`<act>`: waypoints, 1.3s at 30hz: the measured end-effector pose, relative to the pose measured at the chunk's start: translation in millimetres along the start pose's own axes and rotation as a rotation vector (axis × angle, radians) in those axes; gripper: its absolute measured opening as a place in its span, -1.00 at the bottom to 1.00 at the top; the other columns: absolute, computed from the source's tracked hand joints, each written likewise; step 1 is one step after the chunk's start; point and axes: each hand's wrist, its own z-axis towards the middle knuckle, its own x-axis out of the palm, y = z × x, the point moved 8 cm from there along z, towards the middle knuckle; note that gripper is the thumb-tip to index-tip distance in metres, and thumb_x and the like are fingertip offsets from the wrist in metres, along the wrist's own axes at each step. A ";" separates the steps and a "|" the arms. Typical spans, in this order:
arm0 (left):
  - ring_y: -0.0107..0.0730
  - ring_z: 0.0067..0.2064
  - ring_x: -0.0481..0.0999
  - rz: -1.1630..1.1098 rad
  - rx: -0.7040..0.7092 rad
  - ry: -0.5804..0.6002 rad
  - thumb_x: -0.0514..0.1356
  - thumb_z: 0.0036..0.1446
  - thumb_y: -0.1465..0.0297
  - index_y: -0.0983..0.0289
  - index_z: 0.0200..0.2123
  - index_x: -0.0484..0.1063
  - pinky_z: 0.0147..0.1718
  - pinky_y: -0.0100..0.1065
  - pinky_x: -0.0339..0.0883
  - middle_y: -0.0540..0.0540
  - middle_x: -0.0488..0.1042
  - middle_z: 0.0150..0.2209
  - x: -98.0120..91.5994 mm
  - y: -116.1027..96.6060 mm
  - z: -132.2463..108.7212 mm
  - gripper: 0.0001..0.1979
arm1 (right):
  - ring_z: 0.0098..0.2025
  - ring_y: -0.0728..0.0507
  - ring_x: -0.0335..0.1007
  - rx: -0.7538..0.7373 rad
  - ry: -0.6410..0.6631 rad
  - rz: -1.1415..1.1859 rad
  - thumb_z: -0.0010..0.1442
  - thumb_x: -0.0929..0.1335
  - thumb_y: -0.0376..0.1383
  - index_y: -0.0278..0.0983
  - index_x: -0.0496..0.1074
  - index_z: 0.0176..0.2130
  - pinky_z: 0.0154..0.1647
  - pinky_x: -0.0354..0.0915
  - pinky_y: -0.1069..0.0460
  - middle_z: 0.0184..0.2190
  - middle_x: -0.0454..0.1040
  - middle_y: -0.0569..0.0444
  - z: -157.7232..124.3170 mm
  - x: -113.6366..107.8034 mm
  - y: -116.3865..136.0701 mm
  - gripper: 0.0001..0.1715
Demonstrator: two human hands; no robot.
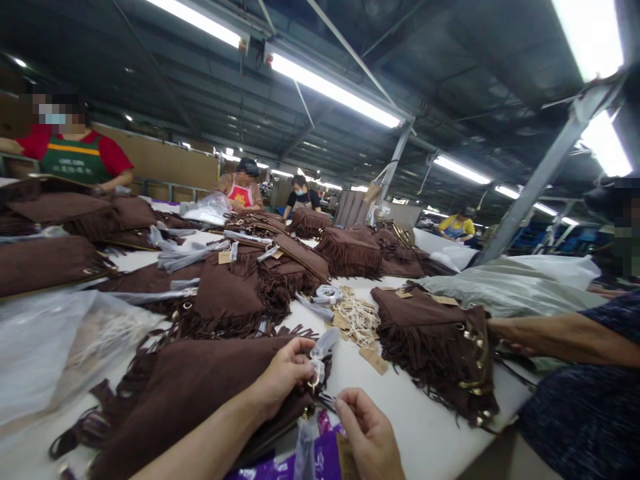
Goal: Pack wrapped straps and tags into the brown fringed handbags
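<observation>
A dark brown fringed bag [200, 387] lies on the white table in front of me. At its right end my left hand [287, 373] is closed in a pinch on a gold-coloured metal ring wrapped in clear plastic [320, 353]. To the right and a little lower, my right hand [367, 427] is closed, thumb against forefinger, at the end of a thin dark strip [327, 399]; exactly what it pinches is too small to make out. Below both hands lie a purple plastic packet [327, 453] and a strip of clear wrap [305, 447].
Cardboard tags with white strings [357, 320] lie beyond my hands. Another fringed bag [430, 333] sits to the right, by a co-worker's arm [565, 337]. More brown bags [230, 287] are piled ahead. Clear plastic [65, 347] covers the left side. Several co-workers stand farther back.
</observation>
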 end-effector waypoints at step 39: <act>-0.61 -0.62 0.19 -0.096 -0.036 0.000 0.19 -0.33 0.52 0.34 -0.13 0.30 -0.63 -0.50 -0.02 -0.16 0.35 -0.61 -1.4 3.5 1.3 -0.46 | -0.50 -0.03 0.07 0.048 0.130 0.040 0.11 0.36 0.13 -0.25 0.35 -0.48 -0.49 0.09 0.10 -0.59 0.15 0.24 16.9 19.6 -12.6 -0.49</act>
